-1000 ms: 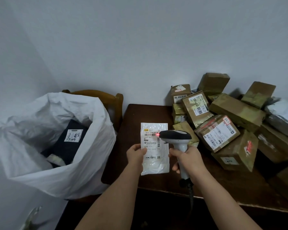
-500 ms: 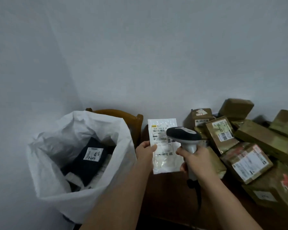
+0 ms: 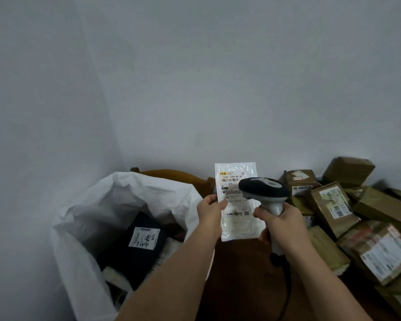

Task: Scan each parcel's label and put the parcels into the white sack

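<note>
Left hand (image 3: 210, 208) pinched the white parcel (image 3: 237, 205) upright above the table edge, right hand (image 3: 277, 222) gripped the scanner (image 3: 263, 189) at its label. Best next: swing it left over the white sack (image 3: 79, 239) (mouth open) and drop.

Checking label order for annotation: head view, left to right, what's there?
Open white woven sack → dark parcel inside it → left hand → white plastic mailer → black-and-white handheld scanner → pile of brown taped boxes.
</note>
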